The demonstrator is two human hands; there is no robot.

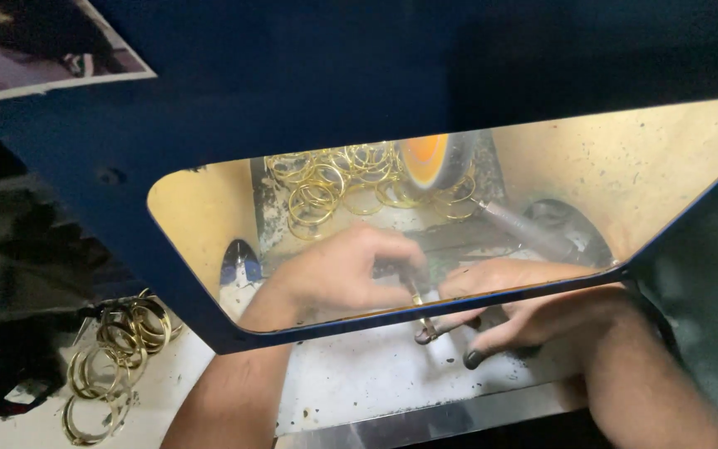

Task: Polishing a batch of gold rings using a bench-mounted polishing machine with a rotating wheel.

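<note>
Brass-coloured rings crowd this workbench, where a person works with both bare hands under a dark blue shield with a clear window. The left hand (351, 270), seen through the window, is curled with its fingers pressed together around a thin dark tool (415, 287), whose long axis slants down and toward the person. The right hand (525, 312) comes in from the bench's right side, its darkened fingertips pinched about a small gold ring (425, 328) lying between the two hands at the middle of the white bench top (359, 382); motion blur hides exactly how the ring is gripped. The ring lies just off the right hand's fingertips and below the left hand's knuckles, so the right hand is the nearer, and the tool's lower end points at it. At the bench's far edge an orange wheel (425, 158) stands among a loose heap of rings (326, 187). A second pile of rings (114, 357) lies at the near left corner, outside the blue shield (209, 108).
</note>
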